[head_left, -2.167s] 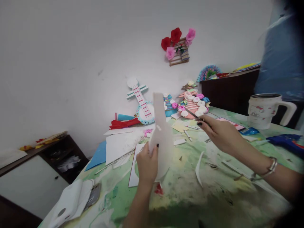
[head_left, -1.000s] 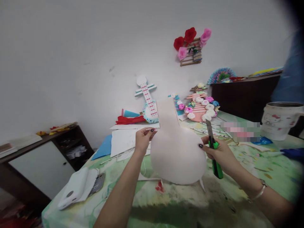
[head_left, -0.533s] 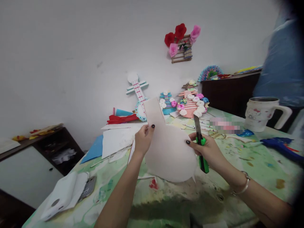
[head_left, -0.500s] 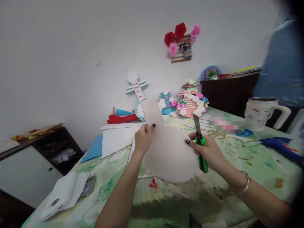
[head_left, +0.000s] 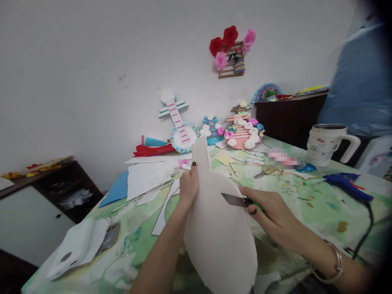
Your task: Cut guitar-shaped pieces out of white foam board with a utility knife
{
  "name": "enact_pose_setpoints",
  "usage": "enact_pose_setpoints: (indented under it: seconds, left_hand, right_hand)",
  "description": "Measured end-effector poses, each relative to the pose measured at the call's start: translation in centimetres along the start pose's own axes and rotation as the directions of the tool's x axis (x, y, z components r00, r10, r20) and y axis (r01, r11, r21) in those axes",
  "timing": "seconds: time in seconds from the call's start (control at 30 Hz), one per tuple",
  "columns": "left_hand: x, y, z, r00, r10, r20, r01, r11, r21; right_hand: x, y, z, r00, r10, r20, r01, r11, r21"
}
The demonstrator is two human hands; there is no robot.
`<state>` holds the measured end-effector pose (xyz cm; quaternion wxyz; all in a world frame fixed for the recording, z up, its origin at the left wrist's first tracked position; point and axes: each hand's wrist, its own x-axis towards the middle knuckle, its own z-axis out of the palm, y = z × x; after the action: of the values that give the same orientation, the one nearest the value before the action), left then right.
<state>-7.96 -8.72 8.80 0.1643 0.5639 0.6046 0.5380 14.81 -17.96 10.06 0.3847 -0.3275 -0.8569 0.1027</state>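
A white board (head_left: 219,228) shaped like a lute, with a narrow neck and a rounded body, is held above the table. My left hand (head_left: 188,185) grips it at the left edge, near the base of the neck, with the thumb on its face. In my right hand (head_left: 269,212) is a green and black utility knife (head_left: 234,200). Its blade points left over the board's upper right part; whether it touches the surface I cannot tell. The board's lower end runs to the bottom of the view.
The green patterned table (head_left: 306,220) bears white sheets (head_left: 147,179), a blue glue gun (head_left: 347,183), scissors (head_left: 268,172) and a white mug (head_left: 324,145). A white case (head_left: 73,245) lies left. Decorated paper instruments (head_left: 183,134) lean on the wall.
The board has come lower and nearer, and now stands more upright in view. The knife has turned from pointing up to pointing left, and its blade is now over the board.
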Motion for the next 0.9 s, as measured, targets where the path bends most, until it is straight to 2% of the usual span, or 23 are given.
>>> enact_pose_setpoints:
  seconds: [0.17, 0.33, 0.47, 0.67, 0.9]
  left_hand:
    - [-3.7, -0.5, -0.3, 0.992, -0.117, 0.041, 0.12, 0.99, -0.075]
    - [-8.0, -0.7, -0.3, 0.969, -0.226, 0.097, 0.24, 0.957, -0.162]
    - [-10.4, -1.2, 0.1, 0.962, -0.24, 0.131, 0.267, 0.926, -0.266]
    - [-10.6, -1.7, -0.3, 0.965, -0.241, 0.106, 0.261, 0.93, -0.26]
    - [-10.6, -2.2, -1.1, 0.935, -0.343, 0.093, 0.355, 0.909, -0.218]
  right_hand:
    - [-2.0, -1.7, -0.7, 0.993, -0.116, 0.034, 0.12, 0.981, -0.155]
    - [-3.5, -4.5, -1.6, 0.982, -0.127, 0.141, 0.147, 0.979, -0.142]
    - [-4.2, -5.7, -1.7, 0.971, -0.136, 0.198, 0.167, 0.974, -0.151]
    - [-4.2, -6.2, -2.2, 0.967, -0.094, 0.235, 0.124, 0.986, -0.113]
    - [-4.9, -6.8, -2.1, 0.957, -0.165, 0.237, 0.193, 0.976, -0.098]
